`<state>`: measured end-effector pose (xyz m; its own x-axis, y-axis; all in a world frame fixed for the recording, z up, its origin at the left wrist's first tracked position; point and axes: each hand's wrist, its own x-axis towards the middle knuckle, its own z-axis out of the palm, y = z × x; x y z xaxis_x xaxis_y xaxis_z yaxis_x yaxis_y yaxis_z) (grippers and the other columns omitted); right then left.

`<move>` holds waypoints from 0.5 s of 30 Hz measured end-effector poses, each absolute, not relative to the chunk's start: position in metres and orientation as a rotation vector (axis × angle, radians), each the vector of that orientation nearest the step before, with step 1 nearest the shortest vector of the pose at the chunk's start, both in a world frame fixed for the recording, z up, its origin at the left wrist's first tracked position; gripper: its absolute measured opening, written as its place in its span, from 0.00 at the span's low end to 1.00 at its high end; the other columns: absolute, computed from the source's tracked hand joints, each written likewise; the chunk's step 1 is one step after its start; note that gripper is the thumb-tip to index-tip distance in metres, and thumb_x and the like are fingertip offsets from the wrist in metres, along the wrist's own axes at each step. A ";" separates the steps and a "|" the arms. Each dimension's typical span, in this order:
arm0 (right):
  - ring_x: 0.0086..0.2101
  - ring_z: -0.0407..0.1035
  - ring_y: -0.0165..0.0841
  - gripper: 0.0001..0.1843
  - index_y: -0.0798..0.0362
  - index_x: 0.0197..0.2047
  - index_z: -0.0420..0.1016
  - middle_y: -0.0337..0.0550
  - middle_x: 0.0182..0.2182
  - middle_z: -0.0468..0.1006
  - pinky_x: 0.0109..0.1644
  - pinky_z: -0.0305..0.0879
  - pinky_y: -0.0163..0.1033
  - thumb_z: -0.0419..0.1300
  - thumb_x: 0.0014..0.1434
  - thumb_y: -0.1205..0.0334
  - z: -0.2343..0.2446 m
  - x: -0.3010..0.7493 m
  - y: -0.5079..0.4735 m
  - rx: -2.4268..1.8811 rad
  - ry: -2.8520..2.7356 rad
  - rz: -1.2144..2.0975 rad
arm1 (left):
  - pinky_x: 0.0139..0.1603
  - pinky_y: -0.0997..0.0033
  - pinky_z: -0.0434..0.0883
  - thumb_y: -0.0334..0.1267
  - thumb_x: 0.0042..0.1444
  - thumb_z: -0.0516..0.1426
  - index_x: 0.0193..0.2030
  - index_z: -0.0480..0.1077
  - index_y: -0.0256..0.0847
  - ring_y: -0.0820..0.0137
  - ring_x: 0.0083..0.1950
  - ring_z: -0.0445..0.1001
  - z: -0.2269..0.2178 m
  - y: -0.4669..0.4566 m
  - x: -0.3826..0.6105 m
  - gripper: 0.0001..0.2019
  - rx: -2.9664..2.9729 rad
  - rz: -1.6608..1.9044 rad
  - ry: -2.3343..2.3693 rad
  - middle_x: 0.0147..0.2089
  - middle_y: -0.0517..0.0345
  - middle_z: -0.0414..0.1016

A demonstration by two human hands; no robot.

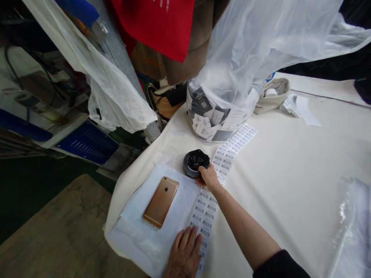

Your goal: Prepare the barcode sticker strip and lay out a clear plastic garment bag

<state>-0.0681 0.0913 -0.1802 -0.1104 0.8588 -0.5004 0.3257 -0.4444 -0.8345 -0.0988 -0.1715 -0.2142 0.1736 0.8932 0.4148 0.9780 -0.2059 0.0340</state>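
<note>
My right hand [208, 176] reaches forward and its fingers touch a small round grey container [191, 164] with crumpled black material in it. Whether it grips the black material I cannot tell. My left hand [184, 253] lies flat, fingers apart, on a stack of clear plastic sleeves [139, 237] and the edge of a long sheet of barcode labels [222, 162]. A gold phone [160, 201] lies face down on the sleeves, just left of the label sheet.
A large clear bag [226, 112] filled with printed tags stands behind the container. A beige cloth pouch [272, 94] and papers lie at the back right. Crinkled plastic [352, 227] sits at the right edge. The table's left edge drops to a wooden surface [58, 231].
</note>
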 end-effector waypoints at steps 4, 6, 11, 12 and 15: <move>0.13 0.65 0.35 0.25 0.52 0.49 0.59 0.30 0.16 0.65 0.18 0.65 0.41 0.55 0.46 0.59 -0.172 -0.071 0.088 -1.802 -1.166 1.666 | 0.53 0.62 0.59 0.43 0.61 0.46 0.50 0.69 0.41 0.63 0.53 0.67 -0.208 -0.170 -0.102 0.17 -2.252 -0.435 -1.770 0.50 0.54 0.73; 0.14 0.65 0.34 0.24 0.52 0.48 0.59 0.30 0.16 0.66 0.19 0.67 0.41 0.53 0.46 0.61 -0.165 -0.070 0.087 -1.781 -1.117 1.714 | 0.53 0.63 0.59 0.44 0.61 0.46 0.49 0.69 0.41 0.64 0.53 0.67 -0.207 -0.170 -0.103 0.17 -2.246 -0.434 -1.764 0.50 0.54 0.74; 0.16 0.67 0.34 0.20 0.52 0.45 0.60 0.32 0.15 0.66 0.20 0.68 0.39 0.51 0.45 0.65 -0.141 -0.064 0.091 -1.745 -1.046 1.825 | 0.54 0.63 0.59 0.46 0.62 0.45 0.50 0.68 0.42 0.64 0.54 0.66 -0.207 -0.171 -0.103 0.18 -2.257 -0.409 -1.779 0.51 0.55 0.73; 0.16 0.67 0.34 0.19 0.52 0.44 0.61 0.33 0.15 0.67 0.20 0.67 0.38 0.51 0.45 0.65 -0.135 -0.060 0.093 -1.740 -1.050 1.835 | 0.54 0.63 0.58 0.46 0.61 0.45 0.51 0.68 0.42 0.64 0.54 0.66 -0.208 -0.171 -0.103 0.18 -2.260 -0.405 -1.782 0.51 0.55 0.73; 0.16 0.67 0.33 0.17 0.52 0.41 0.61 0.34 0.15 0.68 0.19 0.66 0.36 0.52 0.44 0.66 -0.120 -0.041 0.100 -1.751 -1.088 1.827 | 0.56 0.62 0.56 0.47 0.61 0.46 0.51 0.68 0.42 0.64 0.55 0.65 -0.210 -0.173 -0.103 0.19 -2.256 -0.415 -1.782 0.51 0.54 0.72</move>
<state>-0.0411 0.0996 -0.1204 -0.1482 0.7338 -0.6630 0.2333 -0.6255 -0.7445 -0.1034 -0.1726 -0.2099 0.2176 0.9060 0.3631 0.9732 -0.2299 -0.0095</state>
